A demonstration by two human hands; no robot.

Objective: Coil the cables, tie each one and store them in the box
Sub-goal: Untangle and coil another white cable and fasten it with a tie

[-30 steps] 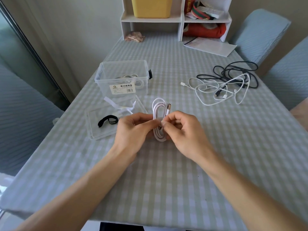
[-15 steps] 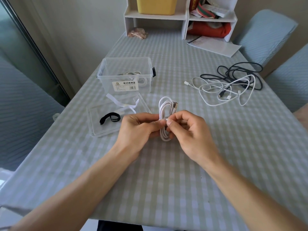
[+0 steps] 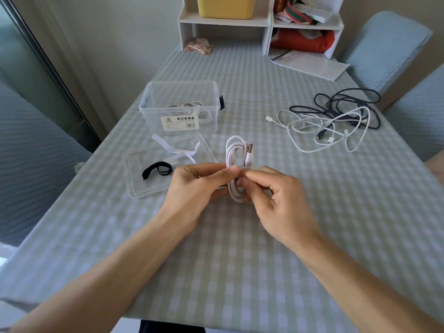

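A coiled white USB cable [image 3: 236, 164] is held upright above the green-and-white checked tablecloth [image 3: 312, 212], just in front of the clear plastic lid [image 3: 144, 171] and the transparent plastic storage box [image 3: 180, 109]; compared with half a second earlier, its position between the hands is unchanged. The coil's middle is pinched by the left hand [image 3: 194, 191] between thumb and forefinger. It is also pinched from the opposite side by the curled fingertips of the right hand [image 3: 281, 200].

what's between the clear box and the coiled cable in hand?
In the head view, the box's lid lies between the clear box and the coiled white cable, with white ties and a black strap on it.
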